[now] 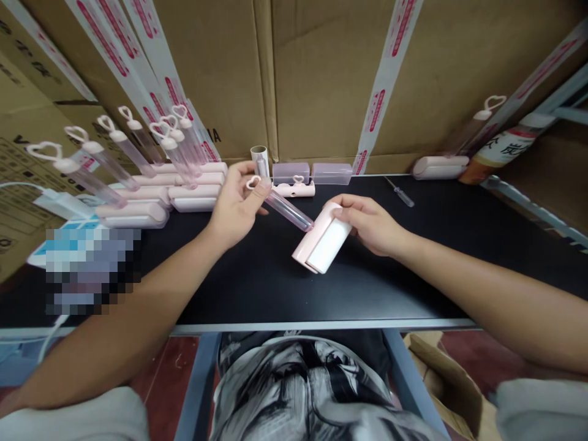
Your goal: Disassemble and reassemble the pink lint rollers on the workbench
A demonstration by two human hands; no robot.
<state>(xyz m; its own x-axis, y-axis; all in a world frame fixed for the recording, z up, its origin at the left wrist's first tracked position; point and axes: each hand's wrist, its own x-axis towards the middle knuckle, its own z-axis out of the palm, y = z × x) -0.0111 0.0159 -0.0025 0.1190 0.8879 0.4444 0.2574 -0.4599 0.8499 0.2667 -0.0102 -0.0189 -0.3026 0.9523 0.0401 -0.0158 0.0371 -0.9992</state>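
Observation:
Between my two hands is a pink lint roller point(315, 244) with a white strip along its head and a see-through pink handle. My right hand point(367, 220) grips the upper end of the head, thumb on top. My left hand point(241, 199) pinches the far end of the handle, by its heart-shaped loop. The roller is tilted above the black table, handle pointing up and left. Behind my left hand lies a pink roller part point(294, 190) with a small heart loop. Fingertips under the handle are partly hidden.
Several similar lint rollers point(133, 215) stand at left, handles up; another point(441, 166) stands at right beside a bottle point(509, 150). Two translucent purple covers point(331, 174) and a white tube point(260, 160) line the back. A screwdriver point(403, 195) lies on the black table point(257, 288).

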